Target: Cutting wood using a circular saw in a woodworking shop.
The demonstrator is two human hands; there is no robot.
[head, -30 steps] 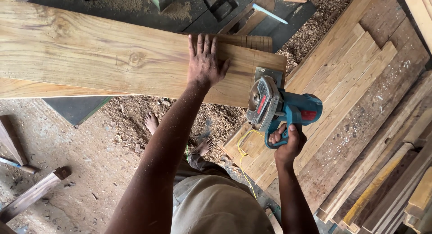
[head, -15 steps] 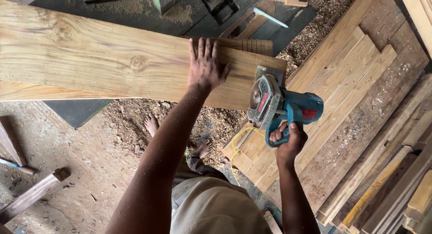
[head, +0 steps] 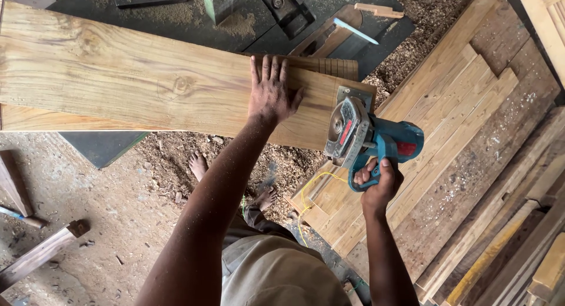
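Now your long pale knotted wooden plank [head: 135, 76] lies across the dark bench, your left hand [head: 271, 94] spread flat on it, your right hand [head: 376, 185] clenched around the blue circular saw [head: 368, 138] at the plank's end; little has shifted since before.

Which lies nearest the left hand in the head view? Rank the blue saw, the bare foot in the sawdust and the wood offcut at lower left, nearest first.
Measured from the left hand, flat on the plank:
1. Blue saw, just to its right at the plank's end, gripped by the right hand.
2. Bare foot, below the plank on the sawdust.
3. Wood offcut, far down at lower left on the floor.
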